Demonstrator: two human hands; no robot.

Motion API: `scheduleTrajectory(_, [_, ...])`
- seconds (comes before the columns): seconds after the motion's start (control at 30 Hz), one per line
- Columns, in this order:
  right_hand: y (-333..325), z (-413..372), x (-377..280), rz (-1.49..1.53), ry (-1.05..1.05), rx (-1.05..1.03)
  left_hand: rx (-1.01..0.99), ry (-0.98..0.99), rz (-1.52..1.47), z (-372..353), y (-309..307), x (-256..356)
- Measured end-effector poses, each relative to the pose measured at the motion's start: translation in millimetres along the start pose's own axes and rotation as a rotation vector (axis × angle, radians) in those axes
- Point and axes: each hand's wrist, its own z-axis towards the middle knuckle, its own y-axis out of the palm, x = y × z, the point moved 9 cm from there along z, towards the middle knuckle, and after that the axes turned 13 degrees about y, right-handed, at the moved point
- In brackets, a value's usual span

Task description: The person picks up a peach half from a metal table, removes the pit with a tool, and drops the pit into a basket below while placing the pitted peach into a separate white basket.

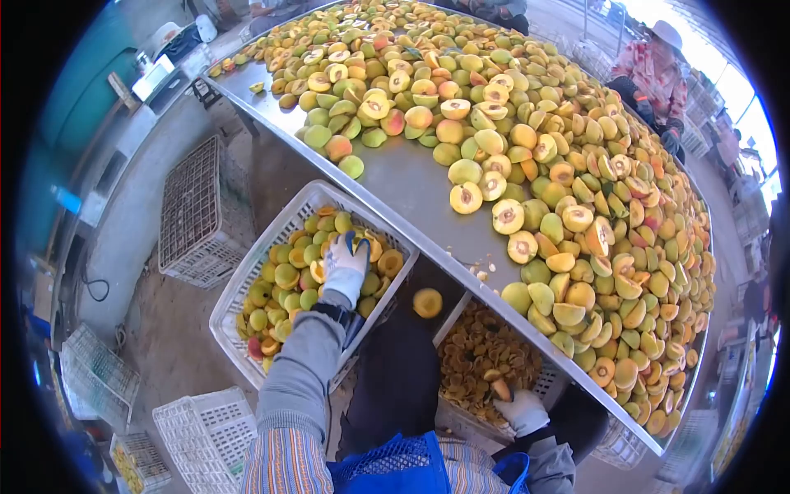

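My left hand (346, 265), in a white glove with dark blue fingertips, reaches into a white plastic crate (226, 305) of peach halves (286, 276). Its fingers are apart and lie over the fruit. In a white glove too, my right hand (522, 413) is closed around a tool with a short brown handle (499, 385); the tool's working end does not show. That hand is over a bin heaped with brown peach pits (481, 350). A single peach half (427, 303) appears between the crate and the bin, above my dark trouser leg.
A metal table (395, 177) piled with cut peaches (576, 218) fills the far side, its raised edge close to the crate. Empty crates (193, 214) stand on the floor at left, another crate (206, 436) below them. Across the table sits a person (658, 74) in a hat.
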Motion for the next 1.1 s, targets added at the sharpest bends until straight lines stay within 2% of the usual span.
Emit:
scheduleTrajectory(0.07, [6,3,-6,-0.038,0.017,-0.039,-0.146,-0.025,0.205,27,18,-9])
scheduleTrajectory(0.1, [16,8,-3,-0.09,0.024,-0.059,-0.153,-0.022,0.201,38,25,-7])
scheduleTrajectory(0.17, [25,14,1,-0.145,0.05,-0.096,-0.333,0.049,0.425,50,51,-1])
scheduleTrajectory(0.2, [27,14,2,-0.131,0.063,-0.117,-0.435,0.056,0.466,52,67,-3])
scheduleTrajectory(0.27, [19,13,-6,-0.1,0.068,-0.156,-0.483,0.025,0.478,57,82,-4])
scheduleTrajectory(0.37, [20,21,-6,-0.061,0.073,-0.136,-0.48,0.001,0.543,49,98,-11])
scheduleTrajectory(0.43, [24,24,-7,-0.059,0.067,-0.149,-0.436,0.186,0.64,43,105,-4])
scheduleTrajectory(0.47, [24,24,-9,-0.07,0.07,-0.157,-0.352,0.288,0.606,37,99,7])
scheduleTrajectory(0.5, [25,24,-10,-0.081,0.074,-0.163,-0.356,0.285,0.604,36,100,2])
scheduleTrajectory(0.57, [26,23,-10,-0.082,0.082,-0.173,-0.187,0.287,0.226,37,90,-5])
scheduleTrajectory(0.6, [26,22,-10,-0.073,0.089,-0.181,0.081,0.248,0.066,39,75,-18])
scheduleTrajectory(0.63, [27,21,-11,-0.074,0.088,-0.182,0.081,0.247,0.067,41,77,-34])
scheduleTrajectory(0.7, [27,20,-10,-0.099,0.086,-0.177,0.229,-0.227,-1.208,39,81,-70])
scheduleTrajectory(0.77, [29,23,-8,-0.109,0.081,-0.18,0.343,-0.152,-1.267,27,32,-47])
scheduleTrajectory(0.83, [30,22,-5,-0.109,0.092,-0.187,0.153,-0.096,-1.238,9,3,-14])
scheduleTrajectory(0.97, [11,21,-2,-0.027,0.153,-0.114,-0.524,-0.05,-1.315,-46,7,71])
scheduleTrajectory(1.03, [-5,21,-6,0.087,0.064,0.034,-0.81,0.075,-1.0,-77,9,123])
scheduleTrajectory(1.07, [-15,15,-11,0.128,0.065,0.056,-0.957,0.23,-0.955,-88,3,149])
scheduleTrajectory(1.1, [-19,14,-12,0.134,0.066,0.053,-0.999,0.191,-0.931,-90,0,152])
